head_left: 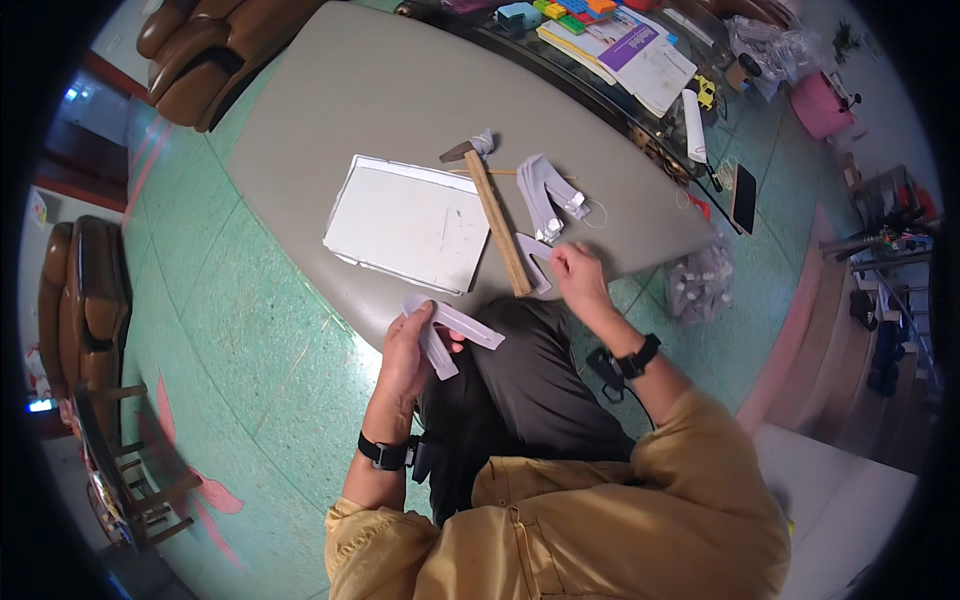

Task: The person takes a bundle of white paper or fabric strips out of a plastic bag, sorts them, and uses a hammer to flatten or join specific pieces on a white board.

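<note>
Head view, clock read from its centre. At 8, pinching a lavender V-shaped strip (438,352) between thumb and fingers of the left hand (403,348) — V opening toward 4 and 5, partly across dark trousers (535,375). Between 2 and 3, curling in the fingers of the right hand (582,278), just beside a second lavender strip (524,243) lying on the grey bench (380,100); unable to say whether gripping anything. Around 12, noting a wooden bar (497,222), slanting past the right edge of a white tray (405,225) at 10 to 11. At 1, seeing a lavender bundle (537,180) with shiny whitish ends.
</note>
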`<state>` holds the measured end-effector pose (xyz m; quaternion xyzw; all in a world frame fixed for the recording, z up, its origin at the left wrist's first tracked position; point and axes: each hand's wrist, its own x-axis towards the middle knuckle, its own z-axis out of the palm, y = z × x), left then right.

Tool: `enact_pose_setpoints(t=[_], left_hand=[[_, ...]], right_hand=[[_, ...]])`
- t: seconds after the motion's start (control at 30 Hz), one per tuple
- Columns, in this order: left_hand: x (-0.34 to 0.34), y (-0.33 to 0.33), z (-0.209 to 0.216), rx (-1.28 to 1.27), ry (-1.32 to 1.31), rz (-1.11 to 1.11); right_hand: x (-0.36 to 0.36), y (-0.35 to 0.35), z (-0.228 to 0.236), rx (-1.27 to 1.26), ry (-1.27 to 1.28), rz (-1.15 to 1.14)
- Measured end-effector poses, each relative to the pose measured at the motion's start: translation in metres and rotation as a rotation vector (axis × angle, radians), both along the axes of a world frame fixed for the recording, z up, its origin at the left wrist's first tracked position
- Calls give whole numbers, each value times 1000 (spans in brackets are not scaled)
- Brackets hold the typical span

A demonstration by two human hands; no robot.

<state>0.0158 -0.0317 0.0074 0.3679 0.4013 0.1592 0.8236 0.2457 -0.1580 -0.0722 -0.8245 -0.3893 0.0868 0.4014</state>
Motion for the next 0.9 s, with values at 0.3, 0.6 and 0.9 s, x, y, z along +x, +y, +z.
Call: enact_pose_setpoints(t=[0.3,0.6,0.9], left_hand=[[16,-5,-5,-81,10,-65],[35,-8,-15,-76,95,-97],[24,91,-61,340,150,245]], right_hand=[[58,-21,-25,-324,747,209],[41,-45,51,-256,1148,560],[3,60,61,-175,830,661]])
